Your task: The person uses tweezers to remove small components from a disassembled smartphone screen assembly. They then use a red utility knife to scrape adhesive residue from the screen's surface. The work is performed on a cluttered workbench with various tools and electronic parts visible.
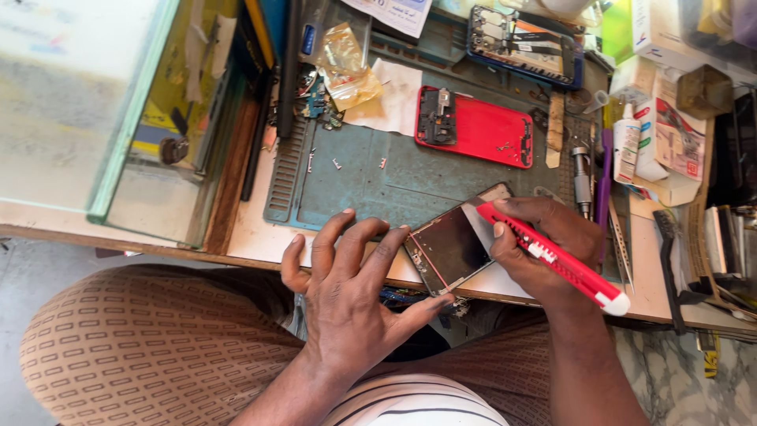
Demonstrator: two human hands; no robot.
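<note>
Phone screen panel (453, 246) lies tilted at the front edge of the wooden workbench (252, 237), its lower corner overhanging the bench edge, glass face up and dark. Left hand (351, 288) is spread flat with fingers extended; its fingertips (398, 234) press against the panel's left edge, and the thumb reaches under the lower corner. This hand is not clenched; it steadies the panel rather than enclosing it.

Right hand (544, 248) is clenched around a red utility knife (556, 256) with a white end cap. The knife's front end rests on the panel's upper right edge; the blade tip itself is too small to make out.

Behind the panel lies a blue-green repair mat (371, 173) with a ribbed left border. On the mat: 1 red phone rear housing (477, 126) with a dark camera module section, several small loose screws or brackets (335, 164), and a white sheet of paper (394, 99). A dark phone frame (524, 43) with exposed internals sits at the mat's far edge. A crumpled clear plastic bag (347, 67) lies just left of the paper.

To the right of the mat stand a small white bottle (627, 142), a metal-tipped screwdriver (582, 177), tweezers (620, 241) and a black brush (669, 252). A glass display case (102, 102) occupies the left side.
</note>
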